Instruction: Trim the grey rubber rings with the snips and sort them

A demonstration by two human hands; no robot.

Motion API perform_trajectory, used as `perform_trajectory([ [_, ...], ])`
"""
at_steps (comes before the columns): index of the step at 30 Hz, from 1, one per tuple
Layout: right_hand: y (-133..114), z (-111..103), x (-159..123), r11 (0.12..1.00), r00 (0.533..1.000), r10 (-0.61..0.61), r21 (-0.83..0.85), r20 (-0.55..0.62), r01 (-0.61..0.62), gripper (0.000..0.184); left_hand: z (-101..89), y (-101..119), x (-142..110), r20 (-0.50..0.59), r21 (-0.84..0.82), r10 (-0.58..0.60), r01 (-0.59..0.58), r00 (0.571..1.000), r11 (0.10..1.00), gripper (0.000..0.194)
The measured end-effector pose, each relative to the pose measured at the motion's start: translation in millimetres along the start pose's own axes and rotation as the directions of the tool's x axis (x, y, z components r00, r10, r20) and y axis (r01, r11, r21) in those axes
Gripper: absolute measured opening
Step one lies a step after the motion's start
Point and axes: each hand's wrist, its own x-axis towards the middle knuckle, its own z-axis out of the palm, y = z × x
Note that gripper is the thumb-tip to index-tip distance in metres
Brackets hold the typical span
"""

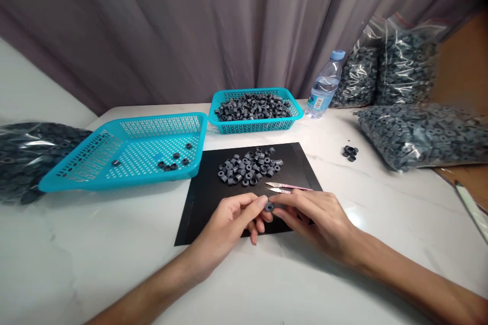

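Observation:
Between my fingertips, over the front of a black mat (194,213), is a small grey ring-shaped part (270,206) with a hole in its middle. My left hand (238,216) pinches it from the left with thumb and fingers. From the right, the thumb and forefinger of my right hand (318,216) close on the same part. Just behind my right fingers lie thread snips (284,187) with pointed blades and pink handles, partly covered by that hand. A loose pile of similar grey parts (249,166) spreads over the back of the mat.
A turquoise basket (125,183) with several parts stands left; a fuller turquoise basket (251,127) is at the back. A water bottle (324,86) and bags of parts (423,134) stand right, near a small cluster of dark pieces (349,153). Another filled bag (34,157) lies far left.

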Motion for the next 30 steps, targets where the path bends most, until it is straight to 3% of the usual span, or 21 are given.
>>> perform_trajectory([
  [5, -1.1, 0.3, 1.9, 0.996, 0.998, 0.052, 0.067, 0.039, -0.054, 0.009, -0.8, -1.1, 0.6, -0.003, 0.019, -0.015, 0.015, 1.000, 1.000, 0.041],
  [9, -2.2, 0.5, 0.9, 0.990, 0.996, 0.081, 0.113, 0.046, -0.085, 0.005, -0.1, -2.2, 0.6, -0.002, -0.061, -0.015, 0.015, 1.000, 0.998, 0.041],
  [17, -2.6, 0.1, -0.4, 0.984, 0.993, 0.117, 0.138, -0.016, -0.114, 0.003, 2.5, -6.4, -2.5, -0.024, -0.104, 0.089, -0.091, 0.996, 0.990, 0.029],
  [30, -4.0, 0.6, -2.2, 0.980, 0.992, 0.120, 0.161, -0.027, -0.115, 0.005, -0.2, -5.7, -1.7, -0.082, -0.113, 0.121, -0.130, 0.989, 0.985, 0.024],
])
